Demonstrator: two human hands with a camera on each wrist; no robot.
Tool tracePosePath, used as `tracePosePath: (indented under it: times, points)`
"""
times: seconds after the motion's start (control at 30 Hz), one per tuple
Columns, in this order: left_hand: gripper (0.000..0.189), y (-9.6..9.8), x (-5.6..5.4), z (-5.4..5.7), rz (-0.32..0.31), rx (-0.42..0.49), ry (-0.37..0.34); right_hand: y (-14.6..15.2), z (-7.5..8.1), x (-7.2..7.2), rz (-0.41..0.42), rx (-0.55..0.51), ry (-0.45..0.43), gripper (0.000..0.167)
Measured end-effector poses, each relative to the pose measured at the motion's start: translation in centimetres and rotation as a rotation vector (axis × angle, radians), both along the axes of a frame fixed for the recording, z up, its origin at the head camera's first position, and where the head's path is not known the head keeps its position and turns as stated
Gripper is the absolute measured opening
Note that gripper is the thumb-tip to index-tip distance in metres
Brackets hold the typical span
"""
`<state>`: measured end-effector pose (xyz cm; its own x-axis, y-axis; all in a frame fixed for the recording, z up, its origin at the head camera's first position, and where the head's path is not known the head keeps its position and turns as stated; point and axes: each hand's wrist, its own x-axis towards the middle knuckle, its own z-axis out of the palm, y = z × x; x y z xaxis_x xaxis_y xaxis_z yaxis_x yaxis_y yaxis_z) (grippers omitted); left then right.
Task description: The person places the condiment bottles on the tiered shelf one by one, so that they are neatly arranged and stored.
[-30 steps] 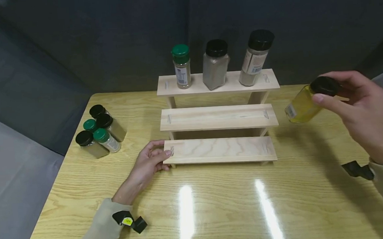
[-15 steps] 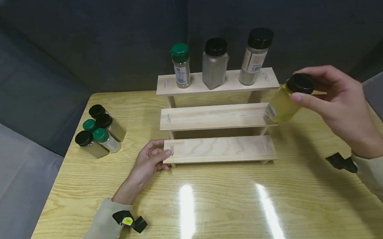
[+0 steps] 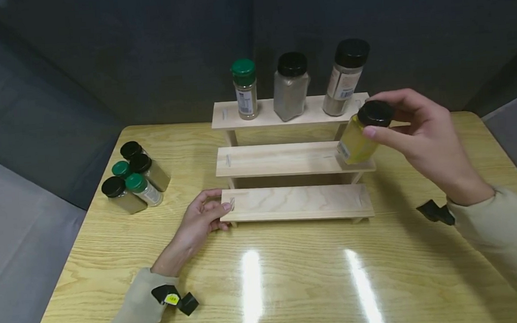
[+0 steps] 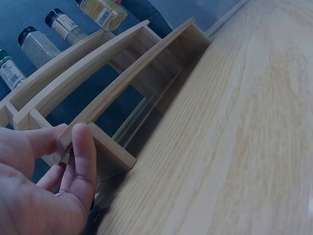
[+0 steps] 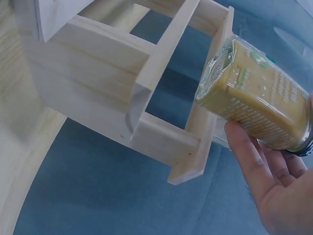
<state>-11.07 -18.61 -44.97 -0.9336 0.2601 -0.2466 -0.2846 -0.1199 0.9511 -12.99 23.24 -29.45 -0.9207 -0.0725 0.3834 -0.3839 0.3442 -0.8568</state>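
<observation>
A three-tier wooden spice rack stands on the table. My left hand grips the left end of its lowest shelf, thumb on top and fingers underneath; the left wrist view shows this pinch up close. In my right hand is a spice jar with yellow contents and a black lid, held near the lid and tilted. In the head view it overlaps the right end of the middle shelf. The right wrist view shows the jar's base apart from the wood.
On the top shelf stand a green-lidded jar, a square black-lidded jar and a tall black-lidded jar. Several more jars cluster at the table's left. A dark curtain hangs behind.
My right hand has carried the yellow jar leftward, from beside the rack to over the right end of the middle shelf. The left hand has stayed on the lowest shelf.
</observation>
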Motion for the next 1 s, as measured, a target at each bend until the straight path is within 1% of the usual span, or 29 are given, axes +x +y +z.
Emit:
tracePosePath:
  times: [0.1,0.17,0.47,0.63,1.0]
  points:
    - [0.050,0.0,0.1,0.0,0.003,-0.001,-0.005,-0.4,-0.2,-0.2,-0.025,0.053,-0.017,0.046]
    - [0.049,0.0,0.1,0.0,0.005,-0.002,-0.009,-0.5,-0.4,-0.3,-0.031,0.064,-0.026,0.047]
    - [0.050,0.0,0.2,-0.1,0.003,-0.003,-0.005,-0.8,-1.4,-0.9,-0.016,0.078,-0.040,0.047]
    - [0.050,-0.1,0.2,-0.1,0.003,-0.008,-0.004,-0.9,-1.5,-0.8,-0.028,0.109,-0.046,0.046]
    - [0.051,-0.1,0.0,-0.1,-0.007,0.006,0.004,-1.0,-1.8,-1.1,-0.017,0.107,-0.049,0.047]
